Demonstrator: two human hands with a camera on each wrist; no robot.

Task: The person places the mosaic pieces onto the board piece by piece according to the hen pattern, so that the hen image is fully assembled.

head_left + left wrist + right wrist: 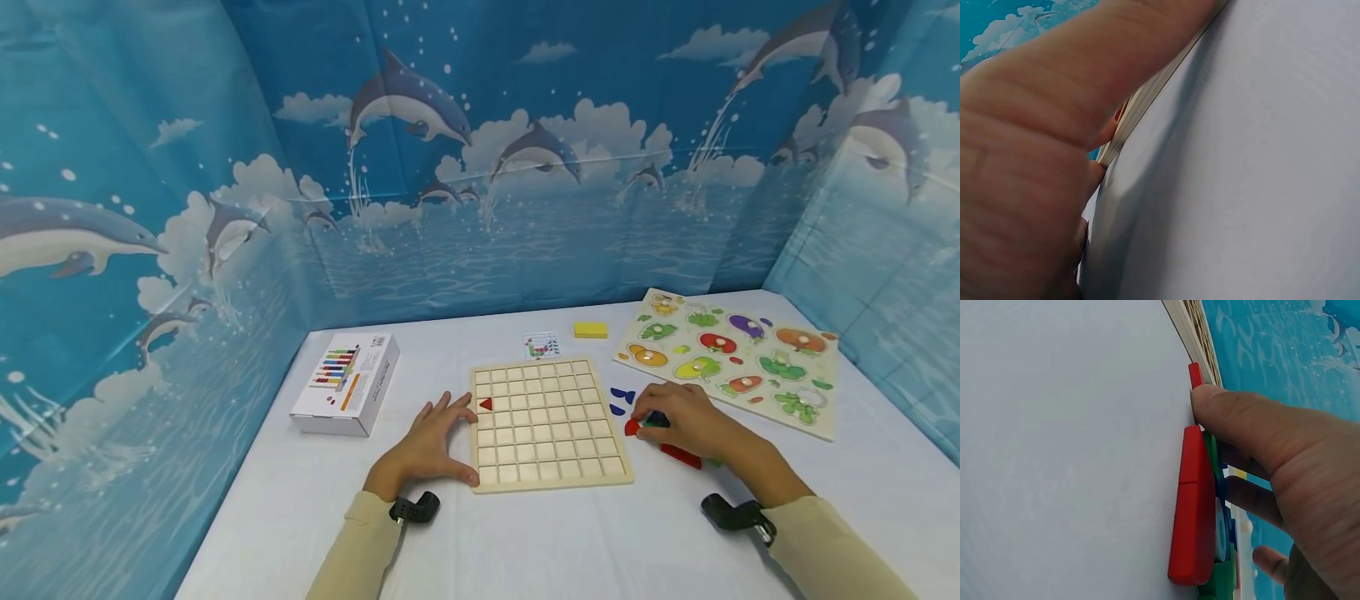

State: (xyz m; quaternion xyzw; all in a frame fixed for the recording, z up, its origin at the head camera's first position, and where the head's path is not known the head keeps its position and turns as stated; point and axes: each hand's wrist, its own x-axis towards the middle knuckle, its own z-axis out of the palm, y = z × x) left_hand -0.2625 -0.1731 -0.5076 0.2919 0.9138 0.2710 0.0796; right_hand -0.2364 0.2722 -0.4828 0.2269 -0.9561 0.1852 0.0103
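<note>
A wooden grid board (pixel 547 430) lies on the white table, with a red triangle (pixel 487 404) in its left column. My left hand (pixel 431 446) is spread along the board's left edge, thumb near the lower corner and fingertips higher up. Right of the board, my right hand (pixel 686 417) pinches a small red piece (pixel 632 427) between thumb and forefinger. Under and beside that hand lie a long red piece (pixel 1192 512) and green pieces (pixel 1219 581), partly hidden by it. Two dark blue half-round pieces (pixel 617 410) and other blue bits sit between hand and board.
A vegetable puzzle board (pixel 720 350) lies at the back right. Behind the grid board are a printed card (pixel 542 345) and a yellow block (pixel 590 330). A white box (pixel 347 383) with an abacus picture stands at left. Dolphin-print cloth (pixel 525 233) walls the table.
</note>
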